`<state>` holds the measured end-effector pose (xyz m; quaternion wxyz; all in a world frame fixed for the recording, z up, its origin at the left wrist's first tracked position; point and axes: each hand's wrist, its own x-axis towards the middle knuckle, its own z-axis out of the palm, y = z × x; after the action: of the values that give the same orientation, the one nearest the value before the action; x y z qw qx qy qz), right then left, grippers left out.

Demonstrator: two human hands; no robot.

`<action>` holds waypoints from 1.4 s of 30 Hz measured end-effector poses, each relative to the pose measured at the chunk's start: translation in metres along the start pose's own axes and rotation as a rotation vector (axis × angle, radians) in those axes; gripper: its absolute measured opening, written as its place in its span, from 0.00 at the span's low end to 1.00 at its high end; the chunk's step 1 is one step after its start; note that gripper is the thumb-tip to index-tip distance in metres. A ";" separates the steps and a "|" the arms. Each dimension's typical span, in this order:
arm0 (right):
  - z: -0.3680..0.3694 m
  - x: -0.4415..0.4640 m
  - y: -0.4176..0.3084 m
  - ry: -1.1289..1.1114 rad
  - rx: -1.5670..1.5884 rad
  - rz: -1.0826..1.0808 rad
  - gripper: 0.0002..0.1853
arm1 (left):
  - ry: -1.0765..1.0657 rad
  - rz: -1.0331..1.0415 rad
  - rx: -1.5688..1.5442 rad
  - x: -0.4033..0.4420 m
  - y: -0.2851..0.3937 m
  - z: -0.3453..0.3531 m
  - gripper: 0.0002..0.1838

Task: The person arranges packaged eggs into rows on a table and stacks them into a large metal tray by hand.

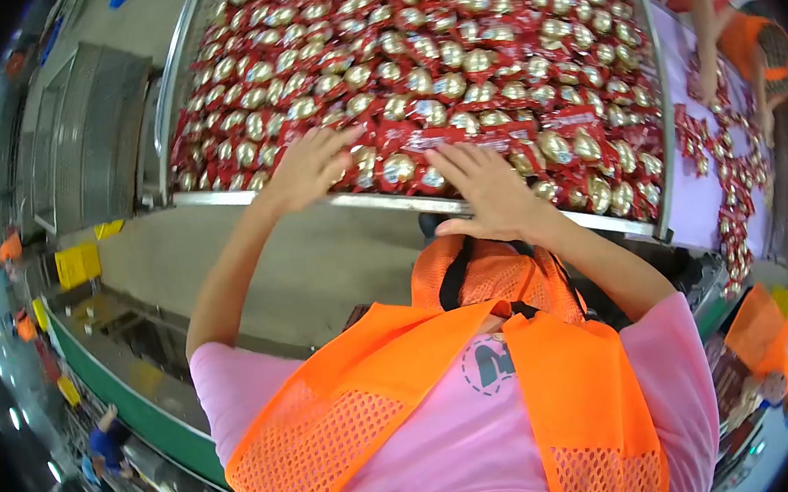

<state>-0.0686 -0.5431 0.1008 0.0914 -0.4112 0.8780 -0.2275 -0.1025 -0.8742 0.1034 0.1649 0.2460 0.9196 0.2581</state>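
A wide metal-framed tray stands before me, filled with rows of small packets in red wrappers with gold, rounded middles. Over its near edge, my left hand rests on the packets with its fingers spread. To the right, my right hand lies palm down on the front rows, fingers stretched out and the thumb near the metal rim. Between the hands are several gold-centred packets. Neither hand grips a packet that I can see.
At right, more packets lie on a pale purple surface, where another person's arms reach in. A metal cabinet stands left. Yellow bins and a green-edged conveyor are at lower left, with people farther off.
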 end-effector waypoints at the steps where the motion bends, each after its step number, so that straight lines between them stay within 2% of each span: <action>1: 0.010 -0.004 0.002 0.045 -0.013 0.021 0.54 | -0.021 0.009 0.178 -0.005 0.016 0.004 0.33; 3: 0.046 0.002 0.018 0.149 0.142 -0.038 0.53 | 0.078 0.057 0.097 -0.005 0.015 0.009 0.33; 4: 0.052 0.005 0.016 0.215 0.102 -0.032 0.54 | 0.098 0.049 0.144 -0.001 0.013 0.015 0.32; 5: 0.061 0.007 0.019 0.225 0.129 -0.028 0.55 | -0.024 0.025 0.217 0.004 0.031 0.007 0.31; 6: 0.084 0.012 0.025 0.347 0.074 -0.075 0.57 | 0.038 0.060 0.115 -0.001 0.004 0.016 0.30; 8: 0.093 0.010 0.026 0.576 0.105 -0.221 0.60 | -0.057 -0.039 0.005 -0.005 -0.023 0.016 0.31; 10: 0.072 -0.004 0.005 0.596 -0.080 -0.145 0.57 | -0.127 -0.172 -0.062 0.009 -0.017 -0.002 0.29; 11: 0.046 -0.020 0.011 0.642 -0.025 -0.160 0.56 | -0.072 -0.147 0.098 0.015 0.017 -0.016 0.29; 13: 0.000 -0.072 0.008 0.721 0.103 -0.212 0.53 | 0.124 -0.126 0.177 0.036 0.040 -0.023 0.30; 14: -0.038 -0.110 0.021 0.731 0.172 -0.203 0.45 | 0.178 -0.029 0.132 0.051 0.066 -0.029 0.29; 16: -0.060 -0.187 0.075 0.843 0.151 0.004 0.42 | 0.228 0.051 0.153 0.089 0.133 -0.029 0.29; 17: -0.080 -0.234 0.104 0.934 0.116 0.103 0.38 | 0.232 0.098 0.207 0.113 0.172 -0.026 0.29; 18: -0.099 -0.289 0.135 0.975 0.039 0.211 0.35 | 0.233 0.143 0.251 0.142 0.238 -0.015 0.28; 19: -0.099 -0.339 0.165 1.063 0.038 0.343 0.33 | 0.239 0.274 0.241 0.172 0.287 0.000 0.30; 20: -0.093 -0.390 0.198 1.062 -0.030 0.567 0.33 | 0.172 0.339 0.235 0.208 0.342 0.018 0.30; 23: -0.088 -0.555 0.282 1.234 -0.105 0.878 0.32 | -0.055 0.644 0.062 0.333 0.500 0.107 0.33; 25: -0.091 -0.664 0.304 1.274 -0.288 1.118 0.30 | -0.226 0.824 0.106 0.409 0.611 0.188 0.33; 26: -0.092 -0.717 0.310 1.387 -0.286 1.169 0.31 | -0.299 0.921 0.063 0.448 0.653 0.241 0.33; 27: -0.086 -0.769 0.311 1.390 -0.314 1.306 0.31 | -0.329 1.010 0.095 0.479 0.694 0.301 0.32; 29: -0.063 -0.861 0.309 1.343 -0.384 1.542 0.40 | -0.442 1.211 -0.003 0.524 0.774 0.434 0.35; 31: -0.035 -0.933 0.315 1.134 -0.399 1.613 0.50 | -0.534 1.330 -0.003 0.532 0.862 0.539 0.38; 32: -0.025 -0.956 0.324 1.049 -0.354 1.630 0.57 | -0.500 1.357 0.095 0.532 0.894 0.583 0.39; 33: -0.022 -0.968 0.333 1.005 -0.285 1.645 0.60 | -0.469 1.372 0.195 0.531 0.914 0.623 0.41; 35: -0.029 -0.981 0.358 0.933 -0.309 1.574 0.61 | -0.504 1.241 0.461 0.536 0.939 0.672 0.47; 37: -0.048 -0.982 0.382 1.047 -0.262 1.494 0.60 | -0.511 1.169 0.404 0.554 0.944 0.676 0.46; 38: -0.053 -0.977 0.399 1.049 -0.266 1.474 0.58 | -0.546 1.165 0.506 0.567 0.944 0.672 0.48; 39: -0.068 -0.967 0.414 1.036 -0.252 1.463 0.57 | -0.503 1.131 0.526 0.577 0.937 0.671 0.46; 41: -0.094 -0.940 0.456 0.974 -0.197 1.413 0.57 | -0.502 0.989 0.779 0.604 0.926 0.667 0.41; 42: -0.107 -0.927 0.473 1.000 -0.175 1.341 0.57 | -0.506 0.957 0.755 0.620 0.913 0.658 0.38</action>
<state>0.1709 0.4634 -0.0542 -0.2248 0.3411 0.8879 -0.2117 0.0052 0.3986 -0.0330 0.1455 0.7217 0.6688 -0.1033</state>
